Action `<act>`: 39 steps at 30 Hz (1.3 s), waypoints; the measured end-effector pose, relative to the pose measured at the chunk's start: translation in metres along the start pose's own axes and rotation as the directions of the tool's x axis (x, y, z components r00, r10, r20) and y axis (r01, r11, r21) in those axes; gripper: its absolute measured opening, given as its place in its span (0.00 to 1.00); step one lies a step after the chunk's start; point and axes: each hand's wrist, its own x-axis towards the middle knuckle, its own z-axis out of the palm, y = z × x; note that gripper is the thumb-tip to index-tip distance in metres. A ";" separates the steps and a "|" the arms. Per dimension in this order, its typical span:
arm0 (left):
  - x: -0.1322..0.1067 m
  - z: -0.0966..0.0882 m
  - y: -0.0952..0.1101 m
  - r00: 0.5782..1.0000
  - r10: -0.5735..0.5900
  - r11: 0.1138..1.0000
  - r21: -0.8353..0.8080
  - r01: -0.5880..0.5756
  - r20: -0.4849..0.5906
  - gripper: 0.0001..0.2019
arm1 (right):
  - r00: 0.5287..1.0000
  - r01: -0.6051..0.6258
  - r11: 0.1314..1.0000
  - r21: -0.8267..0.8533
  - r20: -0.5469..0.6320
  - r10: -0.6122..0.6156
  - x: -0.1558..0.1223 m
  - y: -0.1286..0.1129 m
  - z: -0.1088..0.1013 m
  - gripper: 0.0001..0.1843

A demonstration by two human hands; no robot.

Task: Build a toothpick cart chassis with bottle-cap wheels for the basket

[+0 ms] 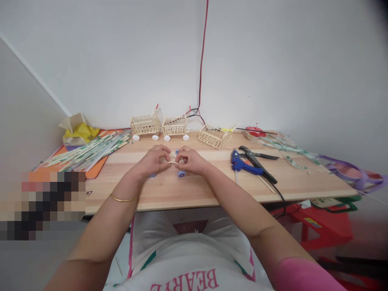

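Observation:
Near the middle of the table, my left hand [154, 161] and my right hand [192, 161] face each other. Between their pinched fingertips is a pale stick frame [173, 162], mostly covered by the fingers. Blue wheels show around it, the clearest being a wheel [181, 173] just below my right fingers; whether they are fixed to the frame I cannot tell. Behind my hands stand two miniature stick shopping carts with white wheels, a left cart [145, 124] and a right cart [175, 126]. A tilted stick basket without visible wheels [210, 136] lies to their right.
A blue glue gun [242, 163] and a black-handled cutter [260, 165] lie right of my hands. Wrapped sticks [91, 151] are piled at the left, with more wrappers [285, 146] at the right. A red dish [255, 132] sits at the back. A red stool [321, 226] stands below the table's right side.

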 end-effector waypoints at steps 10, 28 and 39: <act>0.001 0.002 -0.004 1.000 0.009 1.000 -0.015 -0.009 -0.006 0.10 | 0.999 0.046 0.999 -0.001 -0.004 -0.046 0.001 -0.001 0.000 0.02; 0.002 0.003 -0.004 0.999 0.022 0.998 -0.052 -0.024 -0.047 0.11 | 0.996 -0.085 0.995 0.056 -0.012 0.086 -0.001 0.000 0.002 0.06; 0.002 0.001 -0.001 0.999 0.001 0.999 -0.049 -0.003 -0.036 0.11 | 0.993 -0.085 0.995 0.044 -0.074 0.088 0.001 0.000 0.001 0.07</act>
